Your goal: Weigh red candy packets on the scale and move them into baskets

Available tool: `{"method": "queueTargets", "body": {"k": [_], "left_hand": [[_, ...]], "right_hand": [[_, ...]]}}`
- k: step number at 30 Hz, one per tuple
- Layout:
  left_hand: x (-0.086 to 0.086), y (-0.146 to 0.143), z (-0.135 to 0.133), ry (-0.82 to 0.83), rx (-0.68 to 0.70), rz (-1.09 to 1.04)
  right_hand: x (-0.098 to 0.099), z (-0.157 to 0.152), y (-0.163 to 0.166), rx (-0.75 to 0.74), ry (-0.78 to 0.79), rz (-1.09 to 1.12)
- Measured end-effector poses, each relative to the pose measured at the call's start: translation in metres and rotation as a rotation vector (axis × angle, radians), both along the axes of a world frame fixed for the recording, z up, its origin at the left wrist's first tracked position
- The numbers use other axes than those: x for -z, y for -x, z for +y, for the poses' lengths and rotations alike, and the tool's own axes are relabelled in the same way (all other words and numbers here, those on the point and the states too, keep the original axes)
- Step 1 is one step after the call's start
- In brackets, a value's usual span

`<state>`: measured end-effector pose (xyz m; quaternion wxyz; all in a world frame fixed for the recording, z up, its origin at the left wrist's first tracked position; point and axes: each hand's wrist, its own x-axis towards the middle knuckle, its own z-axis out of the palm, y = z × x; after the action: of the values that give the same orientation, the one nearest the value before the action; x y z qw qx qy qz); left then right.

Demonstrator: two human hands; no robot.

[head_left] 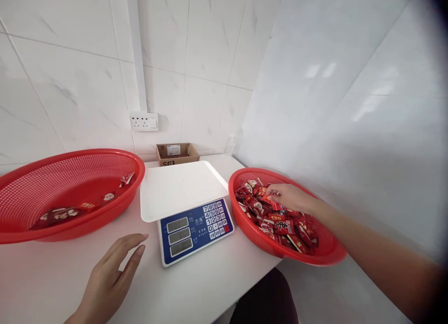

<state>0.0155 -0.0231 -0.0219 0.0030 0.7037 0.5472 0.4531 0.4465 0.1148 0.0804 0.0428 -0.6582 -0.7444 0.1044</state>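
Above the white table, my left hand [110, 272] hovers in front of the scale's left side, fingers together and thumb apart, with nothing in it. My right hand [289, 196] reaches into the red plastic basket [245, 233] on the right. Its fingers are curled against a red candy packet [275, 205] on top of the pile; part of the grip is hidden. Many small red packets fill this basket. Between my hands stands a digital scale [196, 233] with a blue keypad panel and a bare white pan [182, 188].
On the left stands another red basket [136, 188] with a few packets [59, 215] at its bottom. Behind the scale is a small open cardboard box [178, 153]. A wall socket [144, 122] sits above it. A pale panel [336, 104] borders the right side.
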Motion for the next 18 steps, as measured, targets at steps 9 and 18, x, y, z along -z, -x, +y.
{"method": "queueTargets", "body": {"k": [9,18], "left_hand": [[-0.004,-0.002,-0.002,-0.014,0.002,-0.007],[-0.004,-0.002,-0.002,0.003,0.006,-0.022]], "right_hand": [[0.049,0.007,0.016,-0.191,0.169,-0.121],[0.012,0.011,0.011,-0.077,0.002,-0.055]]}}
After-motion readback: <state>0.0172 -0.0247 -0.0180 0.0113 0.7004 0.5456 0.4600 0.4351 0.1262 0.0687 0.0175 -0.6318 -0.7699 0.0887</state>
